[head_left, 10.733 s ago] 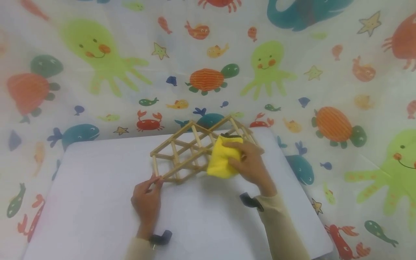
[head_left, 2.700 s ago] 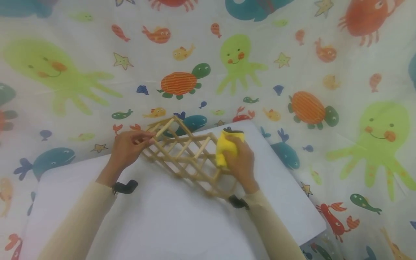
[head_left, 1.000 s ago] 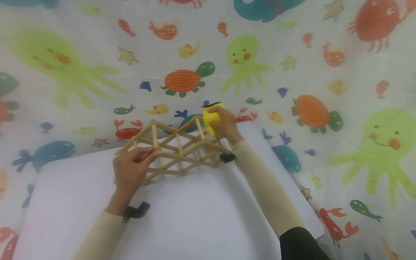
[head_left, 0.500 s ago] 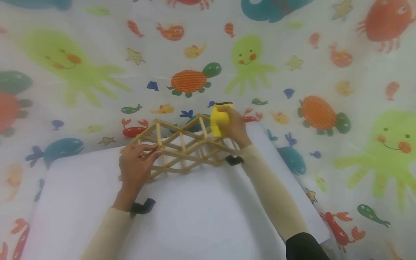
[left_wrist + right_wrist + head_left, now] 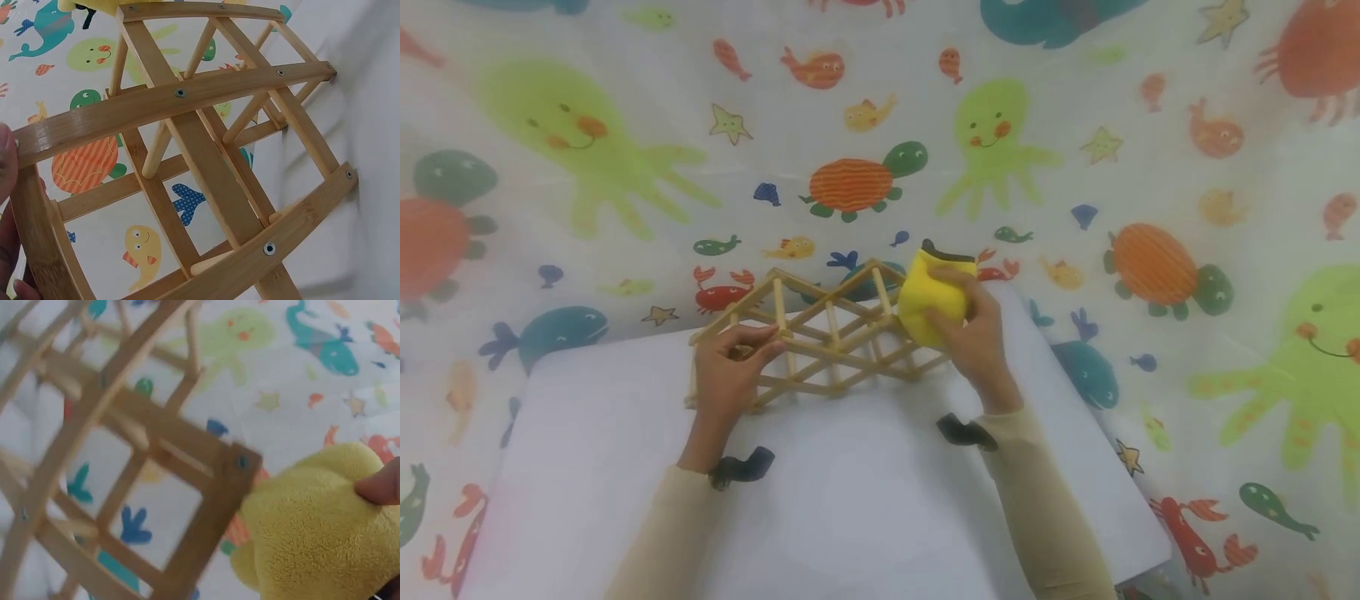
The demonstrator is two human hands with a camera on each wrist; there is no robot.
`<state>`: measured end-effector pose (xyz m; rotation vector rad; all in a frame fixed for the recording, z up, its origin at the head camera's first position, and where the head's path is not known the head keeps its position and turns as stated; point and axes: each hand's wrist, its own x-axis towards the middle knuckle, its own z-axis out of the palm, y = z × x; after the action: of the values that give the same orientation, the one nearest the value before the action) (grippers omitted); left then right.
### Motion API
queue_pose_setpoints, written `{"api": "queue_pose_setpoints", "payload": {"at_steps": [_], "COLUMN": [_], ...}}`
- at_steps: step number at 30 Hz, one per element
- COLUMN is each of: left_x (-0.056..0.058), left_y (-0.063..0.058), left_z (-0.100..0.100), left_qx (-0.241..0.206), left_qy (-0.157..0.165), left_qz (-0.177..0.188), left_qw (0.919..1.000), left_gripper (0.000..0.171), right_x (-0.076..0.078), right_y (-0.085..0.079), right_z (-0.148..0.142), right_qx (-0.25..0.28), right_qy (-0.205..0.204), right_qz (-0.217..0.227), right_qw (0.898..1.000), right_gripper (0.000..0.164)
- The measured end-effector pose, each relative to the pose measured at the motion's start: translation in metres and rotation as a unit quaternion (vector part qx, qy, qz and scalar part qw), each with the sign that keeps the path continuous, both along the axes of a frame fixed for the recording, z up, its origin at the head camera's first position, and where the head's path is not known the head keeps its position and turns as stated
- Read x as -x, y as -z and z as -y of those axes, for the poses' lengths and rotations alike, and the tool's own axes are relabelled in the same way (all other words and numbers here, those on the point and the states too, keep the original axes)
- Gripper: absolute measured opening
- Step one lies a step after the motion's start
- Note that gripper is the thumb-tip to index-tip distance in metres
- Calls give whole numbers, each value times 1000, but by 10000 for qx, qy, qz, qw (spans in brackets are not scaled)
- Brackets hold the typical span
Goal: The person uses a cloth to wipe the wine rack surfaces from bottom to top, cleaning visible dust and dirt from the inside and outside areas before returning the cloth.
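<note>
A wooden lattice rack (image 5: pixel 779 302) of crossed slats and round dowels stands at the far side of the white table. Metal rivets show at its joints in the left wrist view, along a long slat (image 5: pixel 125 106). My left hand (image 5: pixel 726 379) pinches a joint on the rack's near left side between thumb and fingers. My right hand (image 5: pixel 976 333) grips a folded yellow cloth (image 5: pixel 925 292) with a dark edge, at the rack's right end. Up close in the right wrist view, the fluffy cloth (image 5: pixel 319 531) lies beside a slat's end (image 5: pixel 209 525). The cloth hides part of the rack's right end.
The white table (image 5: pixel 857 492) has its back edge right behind the rack. A curtain (image 5: pixel 700 183) printed with sea animals hangs behind and around it. Dark bands with black mounts sit at both wrists, such as the right mount (image 5: pixel 966 432).
The rack was swung round to another angle 2.7 s ago and has turned back since. My right hand has drawn the cloth slightly right and nearer; my left hand keeps its pinch.
</note>
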<state>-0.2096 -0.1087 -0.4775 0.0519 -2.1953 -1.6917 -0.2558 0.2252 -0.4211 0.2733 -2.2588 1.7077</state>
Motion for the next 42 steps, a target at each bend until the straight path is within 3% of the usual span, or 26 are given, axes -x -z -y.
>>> {"api": "queue_pose_setpoints", "payload": {"at_steps": [6,9,13,16,19,21,23,28,31,33,35,38,42], "left_x": [5,8,11,11,11,10,9,8,8,10,10,9,6], "left_y": [5,5,4,4,3,2,1,0,2,4,4,2,2], "left_z": [-4,-8,-13,-16,-16,-15,-13,-8,-7,-7,-7,-5,-1], "left_qx": [-265,-320,-374,-463,-489,-457,-381,-292,-362,-393,-447,-472,-297], "left_qy": [168,270,328,379,375,315,222,83,86,111,139,116,-33], "left_qz": [-153,-247,-350,-397,-415,-433,-455,-432,-432,-446,-495,-527,-402], "left_qw": [9994,9988,9982,9974,9972,9975,9980,9986,9984,9982,9977,9974,9987], "left_gripper": [25,26,25,25,24,23,23,23,23,24,24,24,24], "right_x": [-28,-37,-35,-32,-32,-34,-36,-41,-39,-35,-28,-22,-24], "right_y": [8,14,34,57,75,79,76,47,49,62,86,114,126], "right_z": [4,3,5,0,-10,-16,-16,13,25,22,8,-16,-37], "right_qx": [972,1418,907,446,326,323,423,768,536,190,-147,-769,-954], "right_qy": [-56,-328,-411,303,1164,1468,1460,558,290,547,949,1694,2057], "right_qz": [-290,-138,339,760,1192,1382,1344,895,539,415,348,648,1046], "right_qw": [9948,9893,9945,9957,9855,9789,9792,9915,9967,9975,9948,9804,9683], "right_gripper": [50,51,51,52,54,53,52,51,51,51,51,51,51]}}
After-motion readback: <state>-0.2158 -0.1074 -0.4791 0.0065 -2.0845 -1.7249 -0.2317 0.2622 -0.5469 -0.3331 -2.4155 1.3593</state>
